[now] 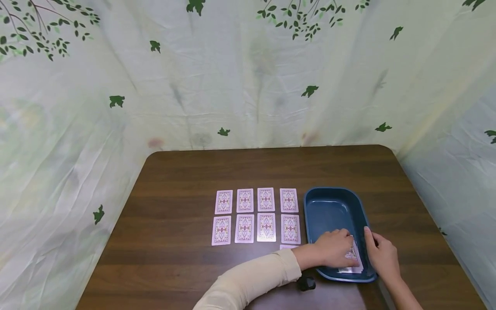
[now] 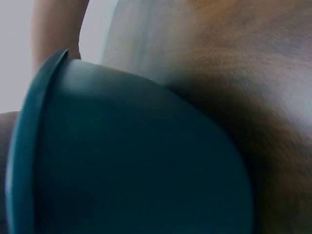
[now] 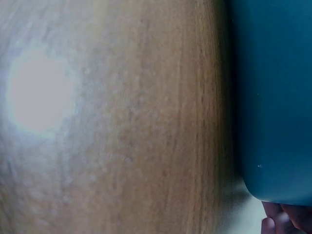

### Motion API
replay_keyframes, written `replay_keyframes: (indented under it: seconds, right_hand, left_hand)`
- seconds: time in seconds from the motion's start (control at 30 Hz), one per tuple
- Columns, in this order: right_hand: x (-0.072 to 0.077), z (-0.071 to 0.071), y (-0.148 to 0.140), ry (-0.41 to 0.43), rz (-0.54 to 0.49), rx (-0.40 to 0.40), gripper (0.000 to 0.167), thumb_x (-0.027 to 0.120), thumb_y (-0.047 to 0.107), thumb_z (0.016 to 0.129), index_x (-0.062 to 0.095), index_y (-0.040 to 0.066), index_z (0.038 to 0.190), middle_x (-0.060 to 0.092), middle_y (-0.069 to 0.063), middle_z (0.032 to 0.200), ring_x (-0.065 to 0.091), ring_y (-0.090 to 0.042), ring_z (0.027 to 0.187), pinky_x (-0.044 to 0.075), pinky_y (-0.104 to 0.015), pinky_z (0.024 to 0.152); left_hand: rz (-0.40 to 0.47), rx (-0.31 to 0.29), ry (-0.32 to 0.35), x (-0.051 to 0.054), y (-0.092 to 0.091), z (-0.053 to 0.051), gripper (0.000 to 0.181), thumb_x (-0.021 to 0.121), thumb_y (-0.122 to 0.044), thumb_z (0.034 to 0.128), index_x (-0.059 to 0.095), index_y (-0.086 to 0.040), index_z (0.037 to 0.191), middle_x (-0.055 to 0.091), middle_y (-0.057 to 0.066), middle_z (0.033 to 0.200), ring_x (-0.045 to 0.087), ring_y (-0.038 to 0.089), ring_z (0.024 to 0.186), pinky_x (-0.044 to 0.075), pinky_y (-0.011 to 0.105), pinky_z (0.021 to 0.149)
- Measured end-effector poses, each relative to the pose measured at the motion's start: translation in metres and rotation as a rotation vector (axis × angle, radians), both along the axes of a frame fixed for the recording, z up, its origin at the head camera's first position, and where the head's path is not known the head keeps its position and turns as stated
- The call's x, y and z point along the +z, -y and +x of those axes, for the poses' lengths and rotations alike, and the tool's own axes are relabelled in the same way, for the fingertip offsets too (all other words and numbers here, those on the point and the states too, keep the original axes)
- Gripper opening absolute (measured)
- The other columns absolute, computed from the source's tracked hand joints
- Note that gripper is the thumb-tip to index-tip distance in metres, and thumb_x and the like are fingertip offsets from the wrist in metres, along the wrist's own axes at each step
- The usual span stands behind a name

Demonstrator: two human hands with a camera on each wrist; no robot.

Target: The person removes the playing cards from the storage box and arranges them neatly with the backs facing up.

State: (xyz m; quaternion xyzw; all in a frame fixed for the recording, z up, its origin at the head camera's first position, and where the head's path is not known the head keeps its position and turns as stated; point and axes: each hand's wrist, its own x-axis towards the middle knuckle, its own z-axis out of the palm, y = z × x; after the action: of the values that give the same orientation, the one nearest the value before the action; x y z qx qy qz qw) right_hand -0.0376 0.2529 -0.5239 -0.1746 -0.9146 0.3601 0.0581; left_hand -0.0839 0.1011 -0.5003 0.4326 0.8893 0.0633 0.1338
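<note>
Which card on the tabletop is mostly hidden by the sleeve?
The card at the near end of the rightmost column: only its far edge peeks past the sleeve, while the other eight tabletop cards show whole.

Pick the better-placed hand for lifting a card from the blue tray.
Left, probably: the left hand is inside the blue tray, over the cards; the right hand is at the tray's right side.

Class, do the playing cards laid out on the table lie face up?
No, the playing cards on the table show their patterned backs.
</note>
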Motion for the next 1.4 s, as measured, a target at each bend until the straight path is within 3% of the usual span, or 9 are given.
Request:
replay_keyframes:
  seconds: [0.2, 0.4, 0.7, 1.0, 1.2, 1.4]
  right_hand:
    - [-0.001, 0.0, -0.001, -0.012, -0.012, 0.021, 0.054, 0.038, 0.037, 0.098, 0.06, -0.011, 0.107, 0.058, -0.032, 0.103, 0.055, -0.046, 0.089, 0.042, -0.055, 0.072]
    - [0.0, 0.0, -0.001, 0.007, -0.019, 0.008, 0.057, 0.036, 0.039, 0.098, 0.059, -0.011, 0.111, 0.057, -0.032, 0.106, 0.055, -0.046, 0.091, 0.042, -0.055, 0.073]
    - [0.002, -0.001, -0.001, 0.006, -0.023, 0.009, 0.056, 0.037, 0.038, 0.098, 0.059, -0.012, 0.11, 0.058, -0.032, 0.103, 0.056, -0.044, 0.087, 0.042, -0.054, 0.072]
    - [0.002, 0.001, 0.0, 0.022, -0.033, -0.002, 0.059, 0.035, 0.041, 0.098, 0.058, -0.011, 0.113, 0.058, -0.031, 0.106, 0.056, -0.04, 0.086, 0.043, -0.054, 0.073]
    - [0.002, 0.001, 0.0, 0.026, -0.03, 0.006, 0.06, 0.034, 0.041, 0.098, 0.057, -0.012, 0.114, 0.056, -0.032, 0.109, 0.055, -0.045, 0.093, 0.041, -0.055, 0.077]
    - [0.001, 0.0, -0.001, 0.025, -0.029, 0.012, 0.06, 0.034, 0.041, 0.098, 0.057, -0.012, 0.114, 0.055, -0.033, 0.109, 0.054, -0.046, 0.093, 0.041, -0.056, 0.077]
  left_hand:
    - [-0.055, 0.03, -0.057, -0.007, -0.012, 0.006, 0.068, 0.062, -0.064, 0.0727, 0.054, -0.019, 0.123, 0.049, -0.004, 0.111, 0.045, 0.007, 0.091, 0.043, 0.025, 0.074]
    - [-0.091, 0.076, -0.12, -0.013, -0.016, 0.011, 0.08, 0.066, -0.07, 0.0625, 0.05, -0.024, 0.126, 0.048, -0.003, 0.108, 0.042, 0.01, 0.093, 0.037, 0.029, 0.076]
    - [-0.084, 0.135, -0.146, -0.019, -0.022, 0.012, 0.08, 0.072, -0.067, 0.0576, 0.05, -0.024, 0.122, 0.046, -0.002, 0.104, 0.039, 0.012, 0.092, 0.035, 0.03, 0.074]
    - [-0.09, 0.219, -0.124, -0.018, -0.024, 0.01, 0.098, 0.076, -0.068, 0.0497, 0.044, -0.022, 0.13, 0.044, 0.002, 0.109, 0.039, 0.017, 0.097, 0.037, 0.038, 0.081]
    - [-0.094, 0.212, -0.117, -0.017, -0.027, 0.011, 0.101, 0.077, -0.063, 0.0509, 0.042, -0.02, 0.135, 0.044, 0.003, 0.112, 0.039, 0.017, 0.097, 0.039, 0.038, 0.082]
    - [-0.071, 0.151, -0.111, -0.018, -0.027, 0.011, 0.097, 0.077, -0.058, 0.0554, 0.04, -0.022, 0.137, 0.04, 0.002, 0.112, 0.036, 0.014, 0.091, 0.04, 0.025, 0.073]
